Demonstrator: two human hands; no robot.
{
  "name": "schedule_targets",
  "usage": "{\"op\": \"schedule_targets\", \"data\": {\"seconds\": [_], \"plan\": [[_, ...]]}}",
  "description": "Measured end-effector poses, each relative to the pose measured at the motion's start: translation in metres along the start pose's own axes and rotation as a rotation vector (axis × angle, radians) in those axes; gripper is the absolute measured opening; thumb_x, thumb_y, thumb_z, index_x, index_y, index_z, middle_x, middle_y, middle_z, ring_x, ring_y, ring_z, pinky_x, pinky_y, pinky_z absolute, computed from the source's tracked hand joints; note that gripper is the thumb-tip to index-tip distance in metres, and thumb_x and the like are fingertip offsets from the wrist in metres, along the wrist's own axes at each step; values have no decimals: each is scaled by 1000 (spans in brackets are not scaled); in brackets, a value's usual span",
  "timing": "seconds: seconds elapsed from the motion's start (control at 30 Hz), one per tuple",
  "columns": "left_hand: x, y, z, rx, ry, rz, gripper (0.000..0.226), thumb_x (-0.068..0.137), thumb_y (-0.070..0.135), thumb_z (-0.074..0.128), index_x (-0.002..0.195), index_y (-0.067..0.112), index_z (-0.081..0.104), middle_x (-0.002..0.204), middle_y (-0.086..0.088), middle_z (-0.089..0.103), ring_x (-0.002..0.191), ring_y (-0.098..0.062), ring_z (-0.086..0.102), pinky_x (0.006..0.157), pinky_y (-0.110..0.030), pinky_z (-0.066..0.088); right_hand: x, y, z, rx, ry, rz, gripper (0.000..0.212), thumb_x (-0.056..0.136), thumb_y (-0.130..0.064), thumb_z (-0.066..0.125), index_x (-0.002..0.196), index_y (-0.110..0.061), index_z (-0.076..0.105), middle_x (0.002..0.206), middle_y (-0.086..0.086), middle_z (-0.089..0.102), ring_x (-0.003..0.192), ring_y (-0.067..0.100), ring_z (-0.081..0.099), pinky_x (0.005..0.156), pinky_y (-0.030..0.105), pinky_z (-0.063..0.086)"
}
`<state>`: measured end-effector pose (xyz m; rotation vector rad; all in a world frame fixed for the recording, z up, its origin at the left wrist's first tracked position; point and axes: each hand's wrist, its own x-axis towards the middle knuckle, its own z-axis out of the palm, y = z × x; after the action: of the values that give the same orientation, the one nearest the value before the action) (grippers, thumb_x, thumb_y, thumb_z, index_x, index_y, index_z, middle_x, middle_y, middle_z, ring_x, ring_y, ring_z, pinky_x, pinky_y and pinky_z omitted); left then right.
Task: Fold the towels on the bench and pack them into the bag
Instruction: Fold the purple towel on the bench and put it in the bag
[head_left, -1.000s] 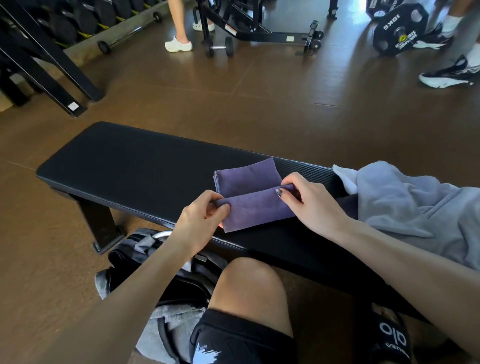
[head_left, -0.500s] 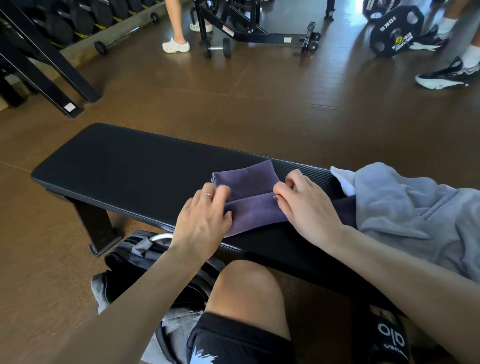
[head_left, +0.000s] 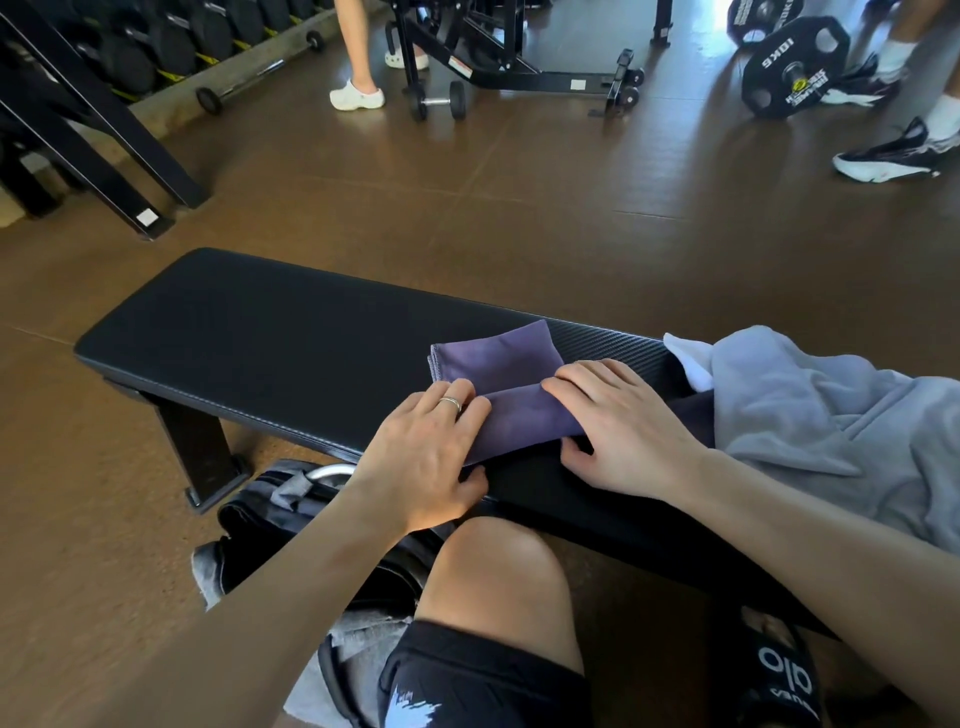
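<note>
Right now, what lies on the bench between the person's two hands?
In the head view, the folded purple towel lies between the left hand and the right hand; both press flat on its ends atop the bench.

"10KG" on weight plate (head_left: 795, 67)

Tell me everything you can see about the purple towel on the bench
The purple towel is a small, soft-looking cloth, dull violet, with a stitched hem at its left edge. It lies folded flat on the black bench, its near flap doubled over toward the middle, leaving a crease across it. The left hand rests flat on its left end and the right hand presses its right end, fingers straight. A grey garment lies just to its right.
</note>
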<state>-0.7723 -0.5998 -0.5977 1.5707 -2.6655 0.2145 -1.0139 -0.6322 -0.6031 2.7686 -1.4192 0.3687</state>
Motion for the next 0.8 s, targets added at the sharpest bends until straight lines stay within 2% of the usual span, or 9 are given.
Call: {"op": "schedule_targets", "data": {"seconds": [0.1, 0.2, 0.27, 0.37, 0.5, 0.6, 0.67, 0.8], "plan": [[4, 3, -2, 28, -6, -36, 50, 64, 38, 64, 109, 17, 56, 108, -2, 55, 96, -24, 55, 85, -34, 47, 0, 0, 1, 25, 26, 29, 47, 74, -24, 55, 117, -10, 66, 109, 4, 66, 98, 27, 62, 92, 40, 46], [3, 2, -1, -16, 50, -33, 39, 61, 31, 59, 97, 15, 55, 96, -1, 56, 84, -25, 56, 74, -33, 46, 0, -2, -5, 75, 75, 31, 42, 78, -30, 50, 112, -13, 68, 101, 0, 68, 91, 23, 63, 87, 37, 48], [1, -1, -3, -134, 101, -69, 31, 66, 29, 52, 93, 14, 57, 88, 0, 56, 77, -25, 55, 68, -31, 43, -1, -1, -9, 106, 88, 38, 37, 79, -32, 50, 107, -15, 68, 94, -3, 67, 84, 21, 62, 81, 35, 47], [-4, -4, -11, -325, 123, -166, 25, 73, 26, 48, 95, 18, 56, 87, 4, 59, 75, -22, 55, 65, -28, 37, -1, 0, -10, 182, 95, 91, 32, 80, -33, 46, 100, -16, 64, 89, -5, 62, 75, 20, 58, 74, 38, 47], [-2, -8, -22, -680, 52, -347, 23, 79, 30, 43, 101, 29, 50, 90, 5, 61, 82, -18, 60, 69, -35, 51, 3, 0, -8, 361, 60, 237, 43, 85, -42, 33, 108, -18, 60, 98, -3, 62, 86, 21, 60, 75, 41, 52], [3, -10, -20, -838, 78, -439, 12, 92, 22, 47, 101, 25, 52, 78, -1, 61, 67, -11, 57, 61, -27, 49, 5, 2, -4, 460, 113, 315, 21, 89, -33, 43, 100, -22, 57, 84, -8, 61, 81, 18, 59, 74, 41, 51], [4, -11, -15, -878, 77, -487, 9, 97, 17, 48, 101, 23, 54, 76, -3, 62, 62, -11, 52, 55, -19, 43, 6, 3, -3, 519, 99, 373, 11, 96, -27, 51, 103, -22, 57, 86, -7, 64, 84, 16, 61, 76, 36, 50], [5, -13, 0, -863, 71, -602, 6, 101, 26, 49, 105, 24, 53, 91, 3, 63, 78, -10, 59, 63, -16, 44, 10, 2, 1, 576, 53, 453, 15, 101, -35, 53, 110, -23, 56, 90, -6, 65, 86, 14, 62, 78, 31, 48]]}}
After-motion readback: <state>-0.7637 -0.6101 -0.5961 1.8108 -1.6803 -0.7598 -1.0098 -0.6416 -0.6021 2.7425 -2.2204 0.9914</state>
